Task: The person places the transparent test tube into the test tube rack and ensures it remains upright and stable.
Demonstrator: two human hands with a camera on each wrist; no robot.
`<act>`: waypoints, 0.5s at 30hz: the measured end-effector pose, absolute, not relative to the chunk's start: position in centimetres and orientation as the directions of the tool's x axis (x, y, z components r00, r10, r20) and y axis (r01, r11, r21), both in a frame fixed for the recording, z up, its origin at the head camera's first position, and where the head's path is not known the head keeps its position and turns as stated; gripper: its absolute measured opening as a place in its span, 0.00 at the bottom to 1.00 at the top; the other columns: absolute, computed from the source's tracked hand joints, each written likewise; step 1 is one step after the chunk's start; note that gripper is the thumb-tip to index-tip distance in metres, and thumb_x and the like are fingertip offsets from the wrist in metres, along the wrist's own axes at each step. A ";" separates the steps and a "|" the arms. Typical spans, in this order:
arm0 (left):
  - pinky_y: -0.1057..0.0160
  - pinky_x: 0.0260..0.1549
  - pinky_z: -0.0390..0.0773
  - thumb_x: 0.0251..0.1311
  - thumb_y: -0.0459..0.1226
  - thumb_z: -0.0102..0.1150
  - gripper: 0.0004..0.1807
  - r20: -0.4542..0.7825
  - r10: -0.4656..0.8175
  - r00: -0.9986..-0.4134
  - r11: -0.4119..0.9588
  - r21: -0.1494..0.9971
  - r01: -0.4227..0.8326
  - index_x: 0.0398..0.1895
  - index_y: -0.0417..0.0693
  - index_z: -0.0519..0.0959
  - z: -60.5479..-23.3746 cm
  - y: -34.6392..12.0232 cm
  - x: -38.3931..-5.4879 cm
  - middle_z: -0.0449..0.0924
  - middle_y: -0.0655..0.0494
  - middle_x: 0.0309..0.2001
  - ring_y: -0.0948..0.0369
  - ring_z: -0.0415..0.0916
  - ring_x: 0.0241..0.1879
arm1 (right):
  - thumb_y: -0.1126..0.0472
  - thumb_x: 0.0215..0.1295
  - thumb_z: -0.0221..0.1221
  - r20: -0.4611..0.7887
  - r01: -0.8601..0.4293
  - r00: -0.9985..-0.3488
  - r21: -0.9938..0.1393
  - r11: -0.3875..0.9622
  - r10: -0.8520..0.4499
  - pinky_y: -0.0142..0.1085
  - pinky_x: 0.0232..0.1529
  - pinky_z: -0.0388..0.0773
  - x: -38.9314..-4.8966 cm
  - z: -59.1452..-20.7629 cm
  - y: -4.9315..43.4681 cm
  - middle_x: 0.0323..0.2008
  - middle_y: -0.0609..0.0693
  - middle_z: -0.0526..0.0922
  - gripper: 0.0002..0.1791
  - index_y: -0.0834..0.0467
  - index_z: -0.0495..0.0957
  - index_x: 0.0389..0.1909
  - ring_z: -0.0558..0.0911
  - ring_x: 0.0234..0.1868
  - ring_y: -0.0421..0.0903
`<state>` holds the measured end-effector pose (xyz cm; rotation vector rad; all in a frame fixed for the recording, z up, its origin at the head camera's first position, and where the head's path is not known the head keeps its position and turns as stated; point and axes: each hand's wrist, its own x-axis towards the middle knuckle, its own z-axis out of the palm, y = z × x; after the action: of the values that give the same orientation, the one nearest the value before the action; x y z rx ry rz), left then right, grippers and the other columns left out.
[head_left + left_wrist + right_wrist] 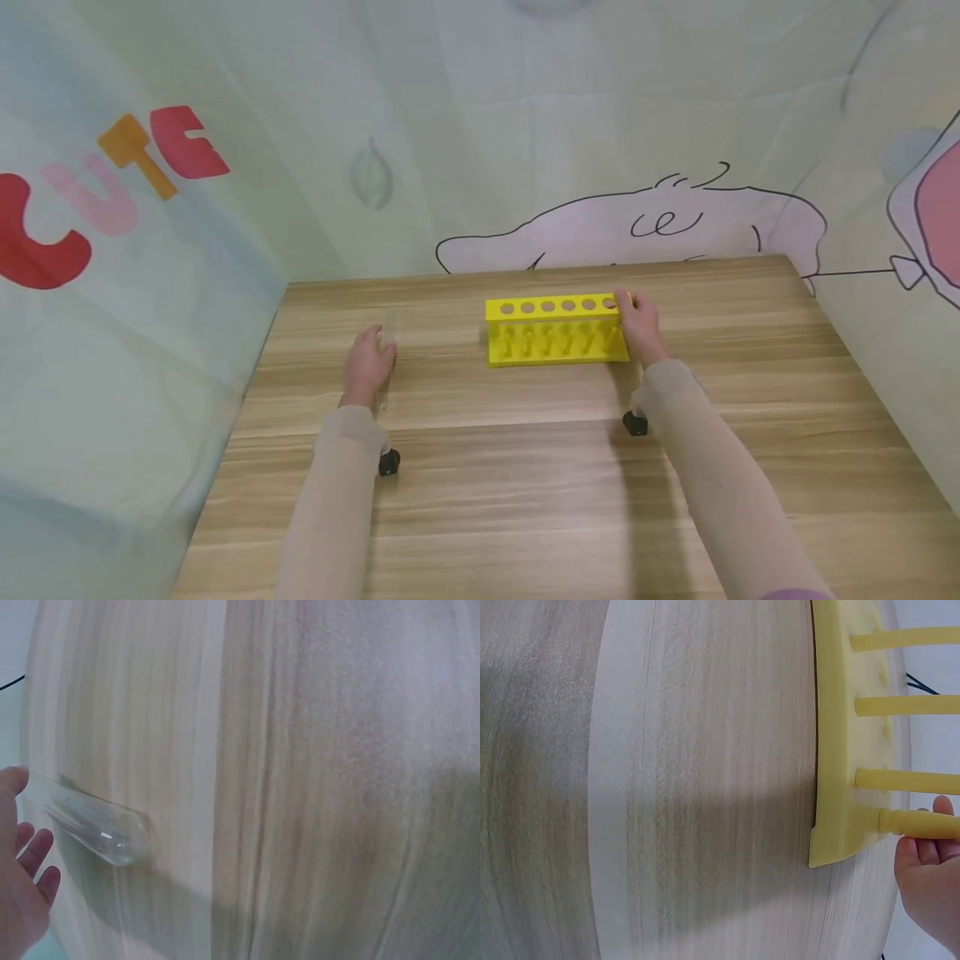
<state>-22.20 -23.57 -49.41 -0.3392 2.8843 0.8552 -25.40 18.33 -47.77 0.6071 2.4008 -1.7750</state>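
On the left of the table, my left hand [367,360] pinches a clear glass test tube [386,389] with the thumb across it. The tube's rounded end [120,844] points back toward me in the left wrist view, while the other fingers [37,853] are loosely bent beside it. A yellow test tube rack [555,312] stands upright to the right, with a row of round holes on top and pegs below. At its right end my right hand [641,329] grips the end post [919,823], thumb and fingers around it.
The wood-grain table [495,508] runs back to a printed cloth backdrop [420,108], which also hangs along the left side. Black wrist cameras sit on the inner side of the left wrist [389,462] and the right wrist [635,423].
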 end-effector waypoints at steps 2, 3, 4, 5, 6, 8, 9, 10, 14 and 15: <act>0.45 0.54 0.64 0.62 0.44 0.43 0.30 -0.181 -0.184 -0.966 0.815 0.521 -0.253 0.65 0.44 0.51 -49.4 -23.6 -22.3 0.57 0.40 0.62 0.43 0.60 0.58 | 0.34 0.59 0.39 -0.305 0.368 -0.916 -0.896 0.247 0.261 0.33 0.39 0.62 -25.4 -47.7 18.3 0.35 0.47 0.62 0.25 0.54 0.63 0.33 0.62 0.39 0.44; 0.45 0.54 0.63 0.61 0.44 0.43 0.30 -0.184 -0.187 -0.965 0.815 0.520 -0.257 0.65 0.45 0.52 -49.4 -23.7 -22.3 0.57 0.40 0.63 0.43 0.60 0.58 | 0.34 0.60 0.39 -0.303 0.368 -0.916 -0.896 0.249 0.265 0.33 0.39 0.62 -25.4 -47.7 18.3 0.36 0.48 0.63 0.25 0.54 0.63 0.34 0.63 0.40 0.44; 0.45 0.55 0.63 0.62 0.44 0.43 0.30 -0.187 -0.187 -0.964 0.812 0.523 -0.259 0.65 0.45 0.52 -49.4 -23.7 -22.4 0.56 0.40 0.63 0.43 0.60 0.58 | 0.35 0.60 0.39 -0.303 0.369 -0.915 -0.895 0.250 0.267 0.33 0.40 0.63 -25.4 -47.7 18.3 0.37 0.48 0.63 0.26 0.55 0.63 0.35 0.63 0.40 0.44; 0.45 0.55 0.63 0.61 0.44 0.43 0.30 -0.189 -0.188 -0.964 0.812 0.522 -0.261 0.65 0.45 0.52 -49.4 -23.8 -22.4 0.56 0.40 0.63 0.43 0.60 0.58 | 0.35 0.60 0.39 -0.306 0.374 -0.913 -0.894 0.249 0.271 0.34 0.41 0.63 -25.4 -47.7 18.2 0.38 0.48 0.63 0.26 0.55 0.64 0.35 0.63 0.41 0.45; 0.45 0.55 0.63 0.62 0.44 0.43 0.30 -0.191 -0.185 -0.964 0.816 0.516 -0.259 0.65 0.45 0.51 -49.4 -23.8 -22.4 0.56 0.40 0.63 0.43 0.59 0.58 | 0.35 0.60 0.39 -0.310 0.379 -0.910 -0.892 0.245 0.277 0.34 0.42 0.63 -25.4 -47.7 18.2 0.39 0.49 0.64 0.26 0.55 0.64 0.36 0.63 0.42 0.45; 0.45 0.55 0.62 0.62 0.44 0.43 0.30 -0.193 -0.184 -0.964 0.822 0.508 -0.258 0.65 0.44 0.51 -49.5 -24.0 -22.5 0.56 0.39 0.63 0.43 0.59 0.58 | 0.36 0.61 0.39 -0.318 0.388 -0.905 -0.890 0.240 0.283 0.35 0.45 0.63 -25.4 -47.6 18.1 0.41 0.50 0.64 0.25 0.55 0.64 0.37 0.63 0.44 0.46; 0.45 0.55 0.62 0.62 0.44 0.42 0.30 -0.194 -0.183 -0.964 0.826 0.502 -0.258 0.65 0.44 0.51 -49.6 -24.1 -22.6 0.56 0.39 0.63 0.43 0.59 0.59 | 0.37 0.61 0.39 -0.321 0.390 -0.904 -0.890 0.235 0.283 0.35 0.45 0.63 -25.4 -47.6 18.1 0.42 0.50 0.64 0.25 0.55 0.64 0.38 0.63 0.44 0.46; 0.45 0.56 0.62 0.62 0.44 0.42 0.30 -0.196 -0.183 -0.963 0.830 0.495 -0.258 0.65 0.44 0.51 -49.6 -24.1 -22.6 0.56 0.39 0.63 0.43 0.59 0.59 | 0.38 0.62 0.40 -0.325 0.392 -0.902 -0.891 0.228 0.283 0.35 0.46 0.62 -25.3 -47.5 18.1 0.42 0.50 0.64 0.23 0.55 0.64 0.38 0.63 0.45 0.46; 0.45 0.56 0.62 0.62 0.44 0.42 0.30 -0.203 -0.182 -0.962 0.838 0.479 -0.260 0.65 0.44 0.51 -49.8 -24.3 -22.9 0.56 0.38 0.63 0.42 0.59 0.58 | 0.42 0.64 0.41 -0.320 0.384 -0.905 -0.898 0.217 0.280 0.34 0.43 0.62 -25.3 -47.4 18.1 0.39 0.48 0.63 0.19 0.54 0.64 0.35 0.63 0.42 0.46; 0.45 0.55 0.62 0.62 0.44 0.42 0.31 -0.207 -0.181 -0.961 0.837 0.480 -0.261 0.65 0.43 0.51 -49.8 -24.3 -22.9 0.56 0.38 0.63 0.43 0.59 0.58 | 0.42 0.64 0.41 -0.316 0.380 -0.907 -0.899 0.218 0.279 0.34 0.41 0.62 -25.3 -47.4 18.1 0.37 0.48 0.63 0.19 0.54 0.64 0.34 0.63 0.41 0.46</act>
<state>-22.91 -24.31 -49.77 -0.3469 2.8630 0.7811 -25.31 18.10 -47.42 0.6467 2.3829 -1.7999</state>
